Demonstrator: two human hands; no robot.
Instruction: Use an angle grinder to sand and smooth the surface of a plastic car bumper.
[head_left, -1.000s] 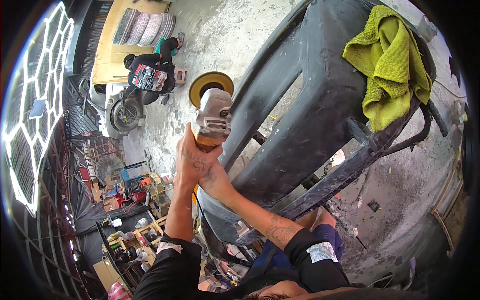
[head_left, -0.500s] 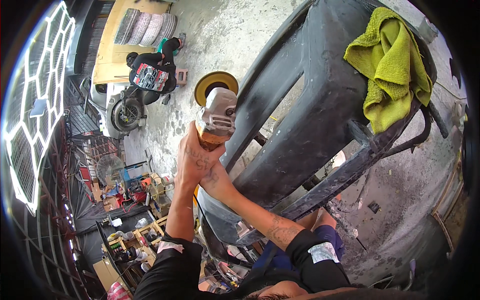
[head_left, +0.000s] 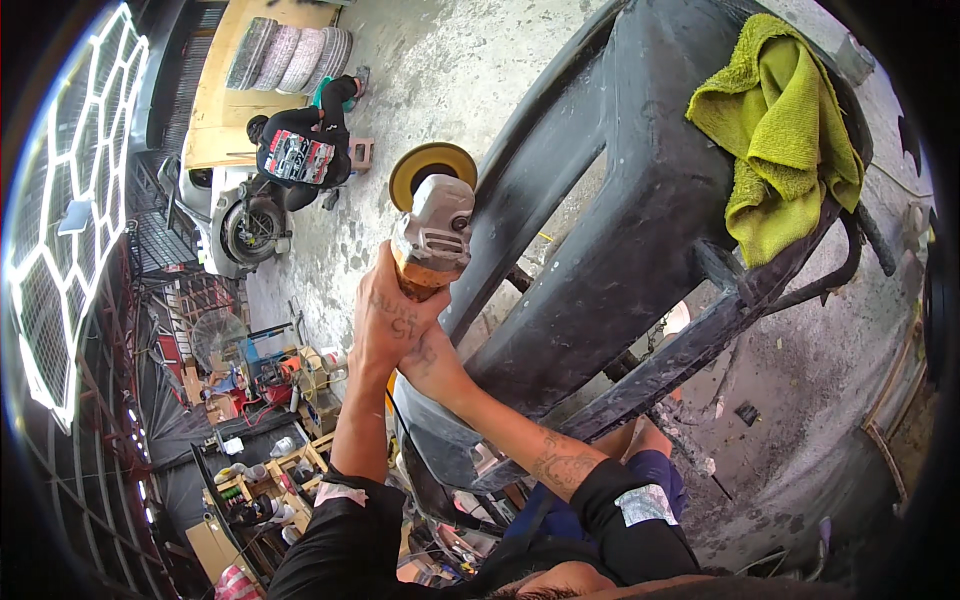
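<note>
An angle grinder with a worn silver head and an orange-brown body is gripped by both my hands. Its round, yellow-rimmed disc sits at the far end, next to the edge of a large matt-black car bumper, and I cannot tell whether the two touch. My left hand closes round the body from the left. Crossing in from the right, my right hand is closed at the same grip, its fingers mostly hidden. A yellow-green towel drapes over the bumper's far right corner.
Dark stand bars project beyond the bumper's right side. At the far left a person sits by a scooter, with a row of tyres behind. Tools and boxes crowd wooden shelving at lower left.
My hands, the grinder and the bumper stay practically where they were. In the background, the seated person's head and arm have shifted slightly.
</note>
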